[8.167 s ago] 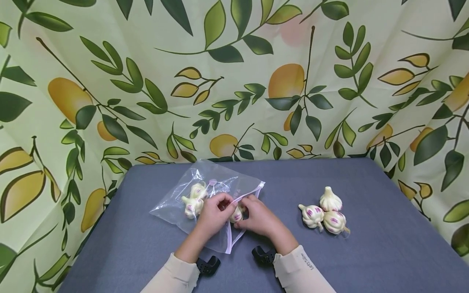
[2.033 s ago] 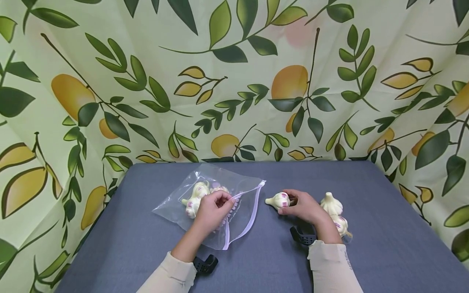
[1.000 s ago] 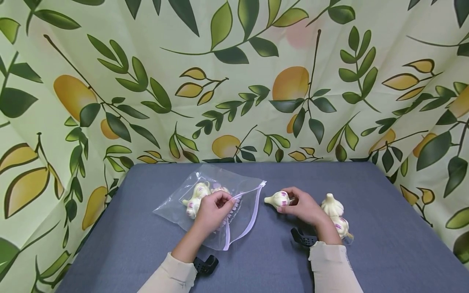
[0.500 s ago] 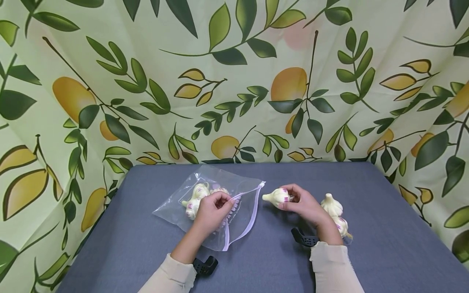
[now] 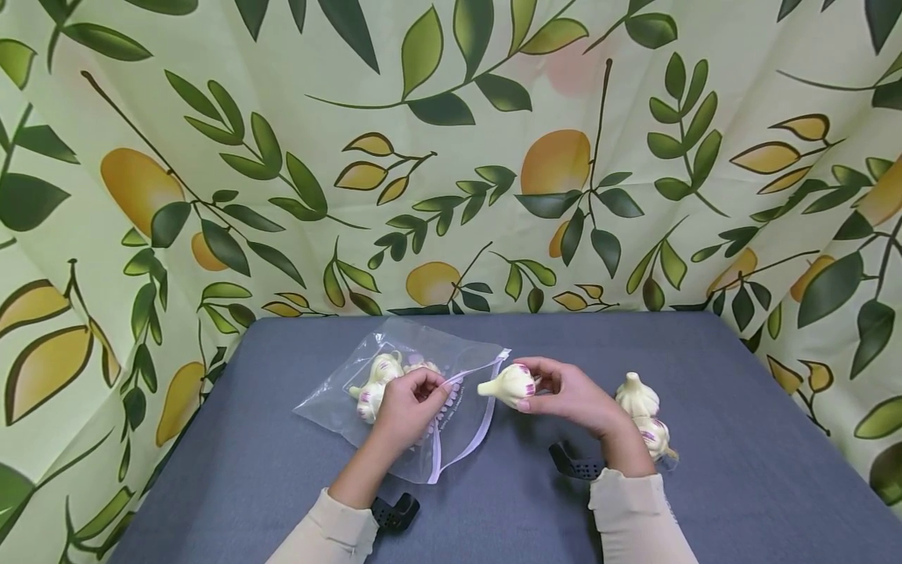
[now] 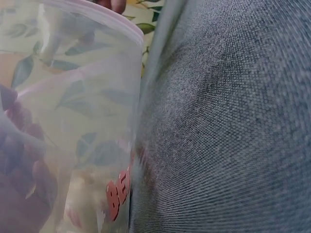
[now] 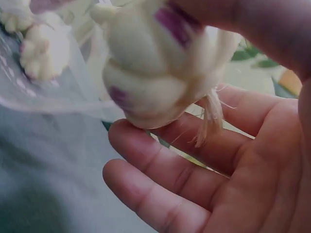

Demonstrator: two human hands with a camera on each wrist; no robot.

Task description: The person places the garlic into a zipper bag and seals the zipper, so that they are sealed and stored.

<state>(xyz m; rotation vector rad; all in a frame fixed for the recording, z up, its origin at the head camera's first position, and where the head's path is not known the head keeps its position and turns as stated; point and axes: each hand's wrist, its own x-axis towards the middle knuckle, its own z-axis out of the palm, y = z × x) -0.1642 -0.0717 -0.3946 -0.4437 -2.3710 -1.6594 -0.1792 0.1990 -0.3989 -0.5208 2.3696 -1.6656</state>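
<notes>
My right hand (image 5: 574, 401) holds a white garlic bulb (image 5: 513, 385) with purple streaks between thumb and fingers, its stem pointing left over the mouth of a clear zip bag (image 5: 326, 398). In the right wrist view the bulb (image 7: 146, 73) shows its dangling roots, and the lower fingers are spread beneath it. My left hand (image 5: 409, 406) pinches the bag's lilac zip edge, keeping the mouth apart. Inside the bag lie garlic bulbs (image 5: 386, 366), partly covered by that hand. The left wrist view shows the see-through bag (image 6: 107, 77) with red lettering close up.
Two more garlic bulbs (image 5: 637, 395) rest together on the grey cloth-covered table (image 5: 733, 470), just beyond the right wrist. A leaf-and-fruit patterned curtain (image 5: 465, 227) hangs behind the table and at both sides. Black wrist mounts sit below both hands.
Earlier the right hand was in the bag's mouth with another bulb. Since then it has taken one from the three at right, lifted it and brought it left. The left hand stays put.
</notes>
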